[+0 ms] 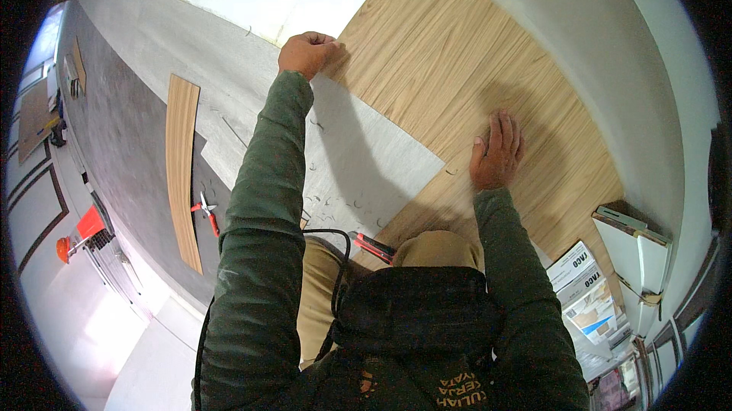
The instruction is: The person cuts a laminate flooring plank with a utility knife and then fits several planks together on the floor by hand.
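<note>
Wood-look floor planks (450, 52) lie side by side along the curved white wall, with thin grey underlay (381, 136) beside them. My left hand (306, 54) is closed, its thumb and fingers pinched at the plank end beside the far wall. My right hand (497, 153) rests flat on the planks nearer to me, fingers stretched out. In front of my knees a red and black utility knife (374, 248) lies on the floor. Dark curled shavings are scattered over the underlay.
A loose narrow plank (183, 174) lies to the left, with red-handled pliers (206, 211) beside it. White boxes (587, 289) and a white panel stack (633, 247) stand at the right. An orange dustpan (90, 222) is at the far left.
</note>
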Motion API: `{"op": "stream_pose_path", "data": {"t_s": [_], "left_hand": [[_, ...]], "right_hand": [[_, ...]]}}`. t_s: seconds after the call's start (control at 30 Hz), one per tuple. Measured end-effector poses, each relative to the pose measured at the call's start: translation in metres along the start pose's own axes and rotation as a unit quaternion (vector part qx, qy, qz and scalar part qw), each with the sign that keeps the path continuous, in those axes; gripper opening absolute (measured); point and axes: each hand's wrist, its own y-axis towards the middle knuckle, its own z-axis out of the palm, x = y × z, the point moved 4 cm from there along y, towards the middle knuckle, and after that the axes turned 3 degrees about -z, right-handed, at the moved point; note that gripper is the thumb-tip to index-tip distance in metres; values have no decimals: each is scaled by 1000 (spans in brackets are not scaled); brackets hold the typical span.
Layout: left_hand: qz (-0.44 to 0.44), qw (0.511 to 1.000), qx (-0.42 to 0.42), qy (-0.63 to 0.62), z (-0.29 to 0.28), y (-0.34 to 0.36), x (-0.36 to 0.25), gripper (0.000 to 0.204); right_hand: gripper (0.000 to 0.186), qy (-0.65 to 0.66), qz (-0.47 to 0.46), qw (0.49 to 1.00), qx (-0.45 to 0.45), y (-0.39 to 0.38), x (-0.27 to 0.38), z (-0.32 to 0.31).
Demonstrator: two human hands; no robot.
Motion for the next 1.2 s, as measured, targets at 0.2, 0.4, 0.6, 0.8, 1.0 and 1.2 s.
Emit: {"op": "stream_pose_path", "data": {"t_s": [0.2,0.4,0.6,0.8,1.0,1.2], "left_hand": [[8,995,-8,103,-7,3,-1,30],[-12,997,62,-47,-8,17,13,24],[-14,996,75,-48,-9,14,4,23],[22,998,48,26,-6,21,9,36],[24,996,26,79,17,17,3,50],[11,997,80,5,16,7,-5,53]], "right_hand": [[55,0,10,1000,10,-6,-3,10],[55,-15,-5,1000,17,-1,1,6],[54,-17,-19,1000,-6,-2,-1,4],[52,1,-21,1000,-21,1,3,3],[52,-6,-17,1000,-11,0,1,1],[52,-4,-13,1000,-23,-4,-1,5]]}}
